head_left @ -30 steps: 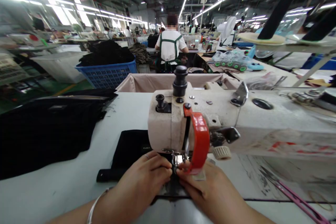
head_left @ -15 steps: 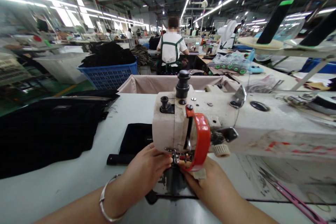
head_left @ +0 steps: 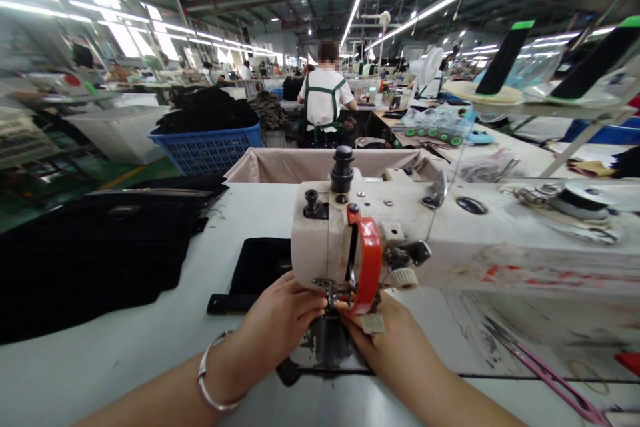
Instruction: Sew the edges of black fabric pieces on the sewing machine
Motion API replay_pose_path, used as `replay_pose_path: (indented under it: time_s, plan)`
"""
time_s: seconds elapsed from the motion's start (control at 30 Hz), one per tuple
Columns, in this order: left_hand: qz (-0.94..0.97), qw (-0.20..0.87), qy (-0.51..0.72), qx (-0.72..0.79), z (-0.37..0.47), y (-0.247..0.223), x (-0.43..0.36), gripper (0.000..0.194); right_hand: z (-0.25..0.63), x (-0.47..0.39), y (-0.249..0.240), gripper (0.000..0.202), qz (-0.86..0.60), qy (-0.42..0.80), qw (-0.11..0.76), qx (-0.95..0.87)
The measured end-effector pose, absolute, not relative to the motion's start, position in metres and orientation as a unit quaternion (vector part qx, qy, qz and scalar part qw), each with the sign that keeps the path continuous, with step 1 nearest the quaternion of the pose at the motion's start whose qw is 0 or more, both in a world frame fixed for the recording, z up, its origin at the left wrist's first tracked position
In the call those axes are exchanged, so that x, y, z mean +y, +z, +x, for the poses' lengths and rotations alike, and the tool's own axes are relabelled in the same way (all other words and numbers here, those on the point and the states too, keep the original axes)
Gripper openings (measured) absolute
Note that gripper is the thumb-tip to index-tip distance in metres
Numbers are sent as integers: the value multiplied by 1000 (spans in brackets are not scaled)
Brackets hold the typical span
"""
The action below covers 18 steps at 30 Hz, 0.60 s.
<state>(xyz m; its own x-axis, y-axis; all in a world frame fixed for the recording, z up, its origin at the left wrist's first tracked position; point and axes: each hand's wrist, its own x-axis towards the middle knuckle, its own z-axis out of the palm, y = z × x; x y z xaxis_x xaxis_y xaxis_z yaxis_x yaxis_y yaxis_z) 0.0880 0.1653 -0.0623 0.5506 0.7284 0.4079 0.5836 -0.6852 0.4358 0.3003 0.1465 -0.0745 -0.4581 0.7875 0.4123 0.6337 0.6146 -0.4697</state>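
A sewing machine (head_left: 325,240) with a red guard (head_left: 369,265) stands before me. My left hand (head_left: 287,310), a silver bangle on its wrist, has its fingers closed at the left of the presser foot (head_left: 332,295). They rest at the edge of a black fabric piece (head_left: 260,267), which lies flat with a small label and runs behind the machine head. My right hand (head_left: 387,330) is closed on the other side of the foot, its fingertips near the left ones. The red guard partly covers those fingers, and what they pinch is hidden.
Pink-handled scissors (head_left: 545,370) lie on the right of the table. At the left is a stack of black fabric (head_left: 95,253). Beyond the table are a pink cloth-lined bin (head_left: 280,163), a blue crate (head_left: 210,147) and a person (head_left: 325,97) facing away. Thread cones (head_left: 505,60) stand at upper right.
The view has turned slightly to the right, so the machine's arm and scissors appear further left. Both hands stay at the presser foot with almost the same grip.
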Motion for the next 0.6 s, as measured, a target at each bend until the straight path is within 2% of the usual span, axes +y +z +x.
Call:
replay_pose_path:
  time_s: [0.27,0.5,0.6]
  plan:
    - [871,120,284,383,92,-58,160,15,301,147,-71,28,-387,129,341,-847]
    - [879,95,248,395,91,-59,165,13,301,150,-70,24,-390,142,340,-844]
    - [889,76,216,397,82,-48,166,24,306,151,-66,24,-380,146,352,-843]
